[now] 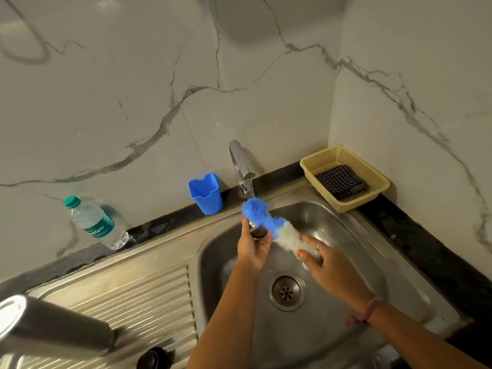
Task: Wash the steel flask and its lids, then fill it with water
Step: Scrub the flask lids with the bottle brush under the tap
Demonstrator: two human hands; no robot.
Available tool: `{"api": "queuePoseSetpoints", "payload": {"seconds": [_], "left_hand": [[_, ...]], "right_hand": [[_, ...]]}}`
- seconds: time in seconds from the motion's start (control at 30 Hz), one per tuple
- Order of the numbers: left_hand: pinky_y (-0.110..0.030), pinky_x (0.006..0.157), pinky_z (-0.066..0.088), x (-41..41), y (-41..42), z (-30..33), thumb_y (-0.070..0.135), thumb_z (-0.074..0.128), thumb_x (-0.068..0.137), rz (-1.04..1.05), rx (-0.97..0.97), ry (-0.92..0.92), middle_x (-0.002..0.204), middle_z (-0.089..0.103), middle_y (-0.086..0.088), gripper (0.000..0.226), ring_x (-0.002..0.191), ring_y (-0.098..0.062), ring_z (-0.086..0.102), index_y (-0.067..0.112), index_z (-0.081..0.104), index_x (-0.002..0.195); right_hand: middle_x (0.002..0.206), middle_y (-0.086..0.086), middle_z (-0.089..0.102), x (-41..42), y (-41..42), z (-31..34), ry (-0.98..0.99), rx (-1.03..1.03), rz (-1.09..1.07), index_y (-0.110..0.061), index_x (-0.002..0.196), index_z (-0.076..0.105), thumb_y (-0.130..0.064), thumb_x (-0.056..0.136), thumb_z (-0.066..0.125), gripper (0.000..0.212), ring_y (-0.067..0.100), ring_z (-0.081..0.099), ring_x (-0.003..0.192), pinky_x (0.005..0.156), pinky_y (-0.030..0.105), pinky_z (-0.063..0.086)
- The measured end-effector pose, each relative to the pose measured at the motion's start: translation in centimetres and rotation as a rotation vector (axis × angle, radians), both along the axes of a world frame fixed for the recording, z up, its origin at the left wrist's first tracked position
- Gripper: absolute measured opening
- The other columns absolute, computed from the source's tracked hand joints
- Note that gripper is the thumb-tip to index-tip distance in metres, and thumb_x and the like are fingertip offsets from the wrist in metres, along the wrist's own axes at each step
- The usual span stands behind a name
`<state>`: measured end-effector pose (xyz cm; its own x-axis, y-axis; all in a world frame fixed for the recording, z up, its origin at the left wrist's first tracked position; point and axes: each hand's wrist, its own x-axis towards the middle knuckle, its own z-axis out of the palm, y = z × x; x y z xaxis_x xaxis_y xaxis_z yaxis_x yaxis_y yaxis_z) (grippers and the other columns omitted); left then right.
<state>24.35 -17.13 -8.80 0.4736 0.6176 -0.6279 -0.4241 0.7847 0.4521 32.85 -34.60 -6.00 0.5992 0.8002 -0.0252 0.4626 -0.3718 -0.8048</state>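
Lying on its side at the near left corner of the ribbed steel drainboard (pixel 149 296): tall brushed-steel flask (pixel 53 328), mouth toward the camera, well apart from both hands. Probably fairly heavy for its size, rigid, slick when wet; best taken round the mid-body with a full wrap, not by the rim. Just right of it, at the near edge, round black lid (pixel 153 358), partly cut off; small and light by the look of it, easy to pinch by its rim.

Farther back along the left wall edge: clear plastic water bottle with a green cap and label (pixel 97 223), leaning. Then blue plastic cup holder (pixel 206 194) by the back edge, beside the chrome tap (pixel 242 163), water running.

Over the steel sink basin (pixel 346 235): left hand (pixel 253 249), fingers curled round a small dark steel lid (pixel 257 231) under the stream. Fluffy blue-and-white bottle brush (pixel 274 227), soft, sodden, working at that lid. Right hand (pixel 323 259), fingers wrapped on the brush's white end. Lid wet and likely slippery; firm grip by the edge advisable.

At the far right corner of the counter: cream plastic mesh basket (pixel 372 171) holding a dark checked cloth (pixel 340 181).
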Motion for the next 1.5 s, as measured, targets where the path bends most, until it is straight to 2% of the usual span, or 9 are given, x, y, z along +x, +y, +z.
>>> {"api": "queuePoseSetpoints", "payload": {"seconds": [0.17, 0.27, 0.37, 0.6, 0.8, 0.97, 1.2, 1.37, 1.5], "left_hand": [[-0.035, 0.078, 0.061, 0.1, 0.0, 0.3, 0.044, 0.061, 0.094, -0.026, -0.071, -0.073, 0.130, 0.060, -0.023, 0.056, 0.110, -0.034, 0.066, -0.001, 0.056, 0.127], [-0.043, 0.083, 0.058, 0.3, 0.2, 0.3, 0.047, 0.057, 0.095, -0.041, -0.087, -0.106, 0.132, 0.060, -0.021, 0.060, 0.119, -0.030, 0.062, -0.002, 0.055, 0.130], [-0.042, 0.087, 0.056, 0.0, 0.9, 0.1, 0.047, 0.056, 0.097, -0.037, -0.101, -0.103, 0.121, 0.064, -0.021, 0.059, 0.108, -0.028, 0.065, -0.002, 0.055, 0.130], [-0.026, 0.062, 0.061, -0.1, 0.4, 0.3, 0.046, 0.060, 0.095, -0.099, -0.150, -0.135, 0.125, 0.062, -0.025, 0.059, 0.090, -0.027, 0.068, -0.002, 0.056, 0.128], [-0.038, 0.090, 0.055, 0.0, 0.9, 0.5, 0.040, 0.060, 0.096, -0.088, -0.103, -0.086, 0.113, 0.066, -0.023, 0.052, 0.098, -0.029, 0.065, -0.001, 0.057, 0.128], [-0.033, 0.067, 0.062, -0.2, 0.8, 0.5, 0.039, 0.068, 0.091, -0.069, -0.121, -0.049, 0.125, 0.064, -0.022, 0.053, 0.107, -0.028, 0.067, 0.001, 0.057, 0.127], [-0.033, 0.073, 0.060, 0.0, 0.3, 0.4, 0.028, 0.072, 0.088, -0.102, 0.000, 0.032, 0.102, 0.068, -0.015, 0.045, 0.086, -0.022, 0.069, 0.001, 0.058, 0.121], [-0.040, 0.095, 0.055, -0.9, 0.1, 0.8, 0.020, 0.074, 0.086, -0.073, 0.029, -0.014, 0.117, 0.066, -0.021, 0.046, 0.104, -0.030, 0.068, 0.001, 0.057, 0.124], [-0.047, 0.096, 0.053, -0.5, 0.5, 0.8, 0.013, 0.059, 0.087, -0.048, 0.049, -0.031, 0.128, 0.061, -0.025, 0.044, 0.112, -0.037, 0.065, -0.004, 0.052, 0.128]], "right_hand": [[0.098, -0.013, 0.064, 0.7, 0.7, -0.7, 0.063, 0.046, -0.110, -0.025, 0.137, 0.050, -0.039, 0.093, 0.056, 0.046, -0.001, 0.060, 0.082, 0.074, 0.018, 0.051], [0.078, -0.016, 0.060, -0.2, 0.7, -0.4, -0.017, 0.056, -0.077, -0.028, 0.136, 0.051, -0.040, 0.093, 0.056, 0.045, -0.004, 0.054, 0.064, 0.062, 0.014, 0.046], [0.067, -0.010, 0.063, -0.9, -0.6, -1.3, -0.061, 0.046, -0.037, -0.029, 0.136, 0.052, -0.041, 0.093, 0.056, 0.045, 0.003, 0.060, 0.059, 0.058, 0.020, 0.052], [0.102, -0.002, 0.070, 0.7, 0.9, -1.2, 0.012, 0.066, -0.118, -0.025, 0.137, 0.050, -0.040, 0.094, 0.054, 0.046, 0.007, 0.064, 0.084, 0.073, 0.026, 0.056], [0.055, -0.012, 0.055, 0.0, -0.2, -1.3, -0.081, 0.038, -0.023, -0.025, 0.137, 0.051, -0.039, 0.094, 0.055, 0.045, 0.000, 0.058, 0.053, 0.049, 0.013, 0.045], [0.086, -0.005, 0.070, 1.2, -0.7, -2.3, -0.016, 0.038, -0.093, -0.027, 0.138, 0.049, -0.041, 0.094, 0.054, 0.047, 0.005, 0.065, 0.071, 0.063, 0.023, 0.056], [0.100, -0.001, 0.070, 1.9, 1.6, 0.2, -0.105, -0.044, 0.006, -0.031, 0.137, 0.049, -0.045, 0.094, 0.052, 0.046, 0.010, 0.065, 0.081, 0.070, 0.028, 0.057], [0.116, 0.002, 0.066, 3.5, 1.4, 0.3, -0.006, -0.064, -0.056, -0.023, 0.139, 0.048, -0.037, 0.095, 0.054, 0.046, 0.010, 0.060, 0.089, 0.075, 0.022, 0.050], [0.100, -0.007, 0.065, 1.6, 1.3, 0.3, 0.003, -0.028, -0.020, -0.025, 0.137, 0.050, -0.040, 0.094, 0.054, 0.045, 0.004, 0.062, 0.083, 0.070, 0.018, 0.051]]}}
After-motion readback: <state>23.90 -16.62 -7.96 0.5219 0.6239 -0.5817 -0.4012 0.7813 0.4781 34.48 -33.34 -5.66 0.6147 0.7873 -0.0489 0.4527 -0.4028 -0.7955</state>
